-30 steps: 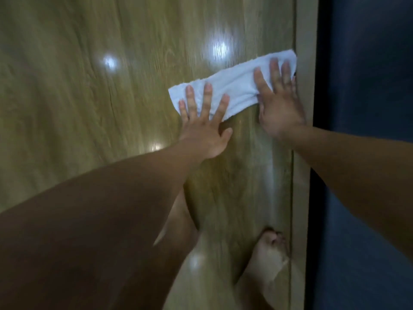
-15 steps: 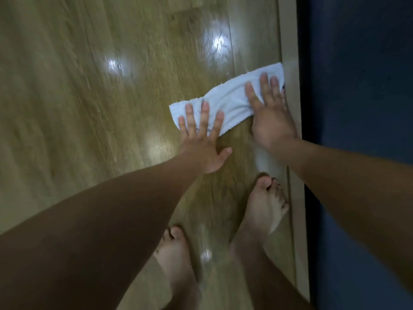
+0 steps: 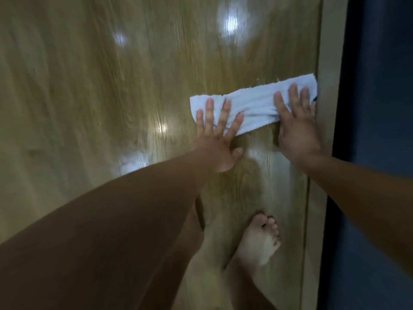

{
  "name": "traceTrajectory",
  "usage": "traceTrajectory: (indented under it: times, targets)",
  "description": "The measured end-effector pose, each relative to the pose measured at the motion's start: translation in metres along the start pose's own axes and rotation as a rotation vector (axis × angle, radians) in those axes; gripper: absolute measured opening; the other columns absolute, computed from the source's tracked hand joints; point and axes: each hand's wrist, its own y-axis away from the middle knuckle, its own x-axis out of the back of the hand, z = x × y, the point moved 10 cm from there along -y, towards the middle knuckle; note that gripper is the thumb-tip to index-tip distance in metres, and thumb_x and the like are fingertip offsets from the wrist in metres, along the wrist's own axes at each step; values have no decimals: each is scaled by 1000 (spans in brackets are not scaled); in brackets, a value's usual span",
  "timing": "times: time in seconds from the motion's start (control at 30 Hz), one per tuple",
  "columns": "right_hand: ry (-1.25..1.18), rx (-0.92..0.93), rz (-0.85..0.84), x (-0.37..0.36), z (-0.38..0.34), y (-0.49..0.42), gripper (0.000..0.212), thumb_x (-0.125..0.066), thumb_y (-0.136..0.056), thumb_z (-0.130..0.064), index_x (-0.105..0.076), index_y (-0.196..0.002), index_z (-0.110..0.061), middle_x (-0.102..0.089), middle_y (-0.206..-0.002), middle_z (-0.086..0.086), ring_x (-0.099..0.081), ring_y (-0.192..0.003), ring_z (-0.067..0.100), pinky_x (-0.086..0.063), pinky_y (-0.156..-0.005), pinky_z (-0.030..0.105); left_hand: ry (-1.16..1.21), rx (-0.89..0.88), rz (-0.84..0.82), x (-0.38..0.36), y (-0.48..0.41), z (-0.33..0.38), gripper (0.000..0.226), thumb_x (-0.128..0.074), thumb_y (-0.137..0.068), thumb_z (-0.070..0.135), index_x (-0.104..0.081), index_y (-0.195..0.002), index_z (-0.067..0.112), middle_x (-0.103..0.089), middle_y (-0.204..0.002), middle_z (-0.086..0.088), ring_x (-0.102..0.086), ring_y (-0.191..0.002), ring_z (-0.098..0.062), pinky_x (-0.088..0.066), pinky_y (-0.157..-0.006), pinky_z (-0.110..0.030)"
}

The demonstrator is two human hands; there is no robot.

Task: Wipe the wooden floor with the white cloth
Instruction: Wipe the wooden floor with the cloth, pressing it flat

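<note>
A long white cloth [image 3: 257, 104] lies flat on the glossy wooden floor [image 3: 111, 108], its right end against the pale skirting strip. My left hand [image 3: 218, 139] presses the cloth's left end with straight, spread fingers. My right hand [image 3: 296, 128] presses the right end, fingers straight and palm down. Both arms reach forward from the bottom of the head view.
A pale skirting strip [image 3: 325, 86] runs along the floor's right edge, with a dark blue wall [image 3: 380, 130] behind it. My bare right foot [image 3: 259, 242] stands on the floor below the hands. Ceiling lights reflect off the boards.
The cloth has slid under both flat hands, first nearer my feet and then away again. My left foot has gone out of sight behind my left arm.
</note>
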Motion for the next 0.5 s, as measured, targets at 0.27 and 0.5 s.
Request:
traceTrajectory:
  times: [0.27, 0.5]
  targets:
    - [-65, -36, 36, -37, 14, 72, 68, -44, -97, 2, -19, -157, -18, -1, -166, 13, 5, -153, 32, 3, -124, 43, -8, -13, -37, -63, 55, 48, 84, -21, -96, 67, 34, -147, 29, 56, -144, -10, 51, -130, -45, 19, -113, -64]
    - [-105, -317, 145, -78, -7, 132, 71, -45, -93, -1, -18, -157, -16, -4, -166, 14, 2, -152, 36, 7, -121, 44, 17, -239, 262, -81, 99, 40, 66, -39, -101, 43, -16, -159, 21, -4, -167, -11, 10, -150, -40, -4, -120, -61]
